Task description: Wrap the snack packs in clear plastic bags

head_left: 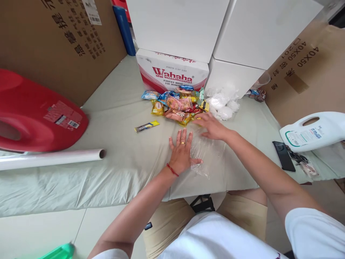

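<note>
My left hand [181, 154] lies flat on the cloth with its fingers spread, its thumb over the edge of a clear plastic bag [206, 156]. The bag lies flattened and crinkled on the cloth between my hands. At the front right of a heap of wrapped snacks [179, 104], my right hand [211, 126] reaches out with fingers apart; I cannot tell whether its fingertips touch the wrappers. A slim yellow and dark packet [147, 126] rests alone left of the heap. White crumpled plastic bags [222, 102] sit just beyond my right hand.
Behind the heap stands a Wahaha carton [172, 73] with white boxes [178, 25] over it. On the left are a red jug [37, 111] and a white roll [54, 159]. A white detergent bottle [314, 131] and a phone [284, 155] lie on the right.
</note>
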Tool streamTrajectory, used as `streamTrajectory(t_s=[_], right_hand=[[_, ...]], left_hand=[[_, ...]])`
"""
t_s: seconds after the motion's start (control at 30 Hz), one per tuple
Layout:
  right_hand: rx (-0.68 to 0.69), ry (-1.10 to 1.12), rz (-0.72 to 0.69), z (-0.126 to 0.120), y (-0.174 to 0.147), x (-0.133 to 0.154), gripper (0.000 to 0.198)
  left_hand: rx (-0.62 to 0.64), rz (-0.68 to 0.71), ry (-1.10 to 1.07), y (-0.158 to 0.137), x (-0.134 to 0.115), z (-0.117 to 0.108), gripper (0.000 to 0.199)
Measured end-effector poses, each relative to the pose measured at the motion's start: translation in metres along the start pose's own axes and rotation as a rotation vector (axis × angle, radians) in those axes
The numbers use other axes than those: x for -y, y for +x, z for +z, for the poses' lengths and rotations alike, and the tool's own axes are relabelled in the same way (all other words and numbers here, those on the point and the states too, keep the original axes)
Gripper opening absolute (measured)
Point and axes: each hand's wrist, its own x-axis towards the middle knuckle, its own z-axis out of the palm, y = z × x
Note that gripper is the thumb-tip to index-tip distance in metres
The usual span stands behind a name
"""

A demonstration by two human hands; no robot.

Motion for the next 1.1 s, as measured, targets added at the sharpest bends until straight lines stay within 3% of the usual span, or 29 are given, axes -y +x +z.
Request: streamTrajectory(t_s=[0.1,0.23,0.4,0.5,0.6,0.67,0.73,0.77,0.83,0.9,0.97,1.1], right_hand=[[0.094,0.061,-0.017,0.013,0.015,0.013,0.019],[0.100,0.209,0.047,0.023,0.039,0.001,0.020],[0.057,0.291,0.212,0.035,0.071,0.002,0.020],[-0.070,0.223,0.170,0.028,0.074,0.019,0.018],[-0.384,0.215,0.153,0.004,0.037,0.036,0.024],[-0.595,0.212,0.330,-0.011,-0.013,0.043,0.029],[-0.682,0.204,0.615,-0.017,-0.076,0.050,0.035],[-0.612,0.198,0.757,-0.015,-0.108,0.053,0.037],[-0.300,0.207,0.977,-0.002,-0.161,0.064,0.046],[-0.059,0.241,1.041,0.017,-0.191,0.079,0.049],[-0.015,0.213,1.047,0.033,-0.196,0.095,0.047],[-0.097,0.150,0.973,0.050,-0.165,0.111,0.035]], left_hand=[[-0.108,0.158,-0.035,-0.004,-0.004,-0.008,0.097],[0.036,0.519,-0.152,-0.022,-0.007,-0.016,0.035],[0.083,0.464,-0.115,-0.064,-0.004,-0.016,0.037],[0.020,0.389,-0.187,-0.084,0.000,-0.020,0.035],[-0.094,0.244,-0.333,-0.091,0.004,-0.024,0.033],[-0.166,0.112,-0.402,-0.088,0.007,-0.023,0.030],[-0.203,0.010,-0.403,-0.082,0.010,-0.021,0.029],[-0.204,-0.016,-0.388,-0.079,0.012,-0.019,0.028],[-0.191,-0.039,-0.350,-0.073,0.016,-0.015,0.027],[-0.189,-0.051,-0.305,-0.072,0.018,-0.009,0.025],[-0.211,-0.060,-0.267,-0.074,0.018,-0.003,0.025],[-0.239,-0.053,-0.230,-0.085,0.014,0.004,0.022]])
